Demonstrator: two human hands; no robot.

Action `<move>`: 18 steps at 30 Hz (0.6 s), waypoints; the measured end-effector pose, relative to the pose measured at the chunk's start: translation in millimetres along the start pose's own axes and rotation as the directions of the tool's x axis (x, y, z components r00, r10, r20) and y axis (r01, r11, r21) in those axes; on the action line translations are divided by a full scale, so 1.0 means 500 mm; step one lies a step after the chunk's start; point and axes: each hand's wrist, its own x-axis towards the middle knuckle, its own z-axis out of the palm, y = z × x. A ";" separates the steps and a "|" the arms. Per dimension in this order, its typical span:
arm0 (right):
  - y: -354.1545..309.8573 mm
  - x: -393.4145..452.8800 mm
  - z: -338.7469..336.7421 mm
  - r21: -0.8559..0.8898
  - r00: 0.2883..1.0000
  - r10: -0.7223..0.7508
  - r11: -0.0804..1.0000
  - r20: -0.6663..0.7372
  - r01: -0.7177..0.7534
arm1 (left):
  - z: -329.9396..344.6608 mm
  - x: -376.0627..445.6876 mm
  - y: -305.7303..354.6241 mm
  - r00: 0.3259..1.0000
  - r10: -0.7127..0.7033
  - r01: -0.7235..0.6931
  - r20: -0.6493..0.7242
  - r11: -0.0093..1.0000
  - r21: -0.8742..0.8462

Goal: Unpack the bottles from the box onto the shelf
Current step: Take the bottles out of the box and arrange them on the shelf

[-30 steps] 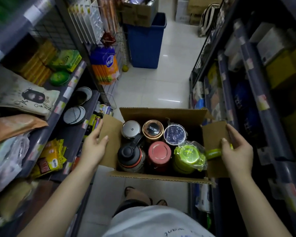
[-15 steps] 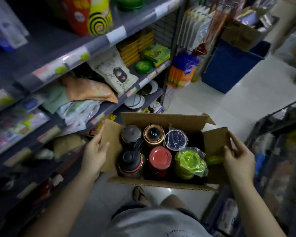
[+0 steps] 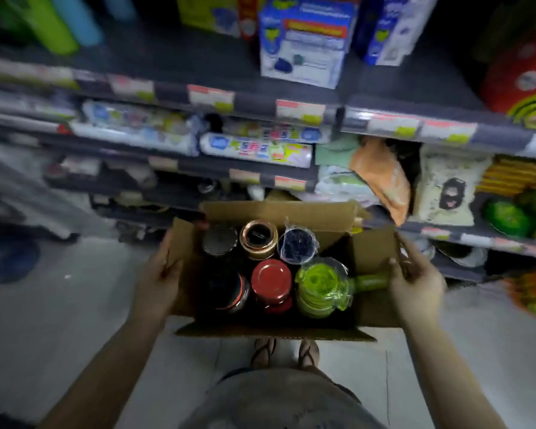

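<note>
two hands (image 3: 158, 277) (image 3: 415, 280) hold box (image 3: 273, 331) of bottles (image 3: 271, 278) before crowded shelves (image 3: 260, 106).

left hand (image 3: 160, 274), right hand (image 3: 415, 281), fingers apparently curled

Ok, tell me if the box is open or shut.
Open. The cardboard box's flaps stand up and outward, and the bottle tops show inside, such as the red-lidded bottle. The left hand and right hand grip its side flaps.

White-and-blue carton (image 3: 302, 41) at top; below it, a long printed roll pack (image 3: 256, 149). Right of the roll pack: orange bag (image 3: 381, 178), white printed pouch (image 3: 449, 190), green round item (image 3: 505, 218).
</note>
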 end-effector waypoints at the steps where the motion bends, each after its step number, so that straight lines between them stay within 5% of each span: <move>1: -0.017 0.019 0.022 0.004 0.996 -0.056 0.998 0.063 0.055 | -0.016 -0.024 -0.010 0.998 -0.032 0.029 -0.060 0.998 -0.059; 4: -0.065 0.056 0.088 0.022 0.952 -0.193 0.981 0.237 0.193 | -0.053 -0.098 -0.028 0.950 -0.177 0.116 -0.258 0.965 -0.235; 9: -0.137 0.079 0.194 0.058 0.806 -0.377 0.917 0.456 0.395 | -0.079 -0.201 -0.073 0.772 -0.465 0.250 -0.433 0.849 -0.466; 15: -0.211 0.048 0.302 0.089 0.598 -0.540 0.781 0.592 0.618 | -0.101 -0.322 -0.128 0.586 -0.548 0.239 -0.597 0.821 -0.519; 18: -0.242 0.013 0.352 0.168 0.535 -0.532 0.794 0.656 0.584 | -0.118 -0.361 -0.139 0.505 -0.592 0.204 -0.628 0.789 -0.579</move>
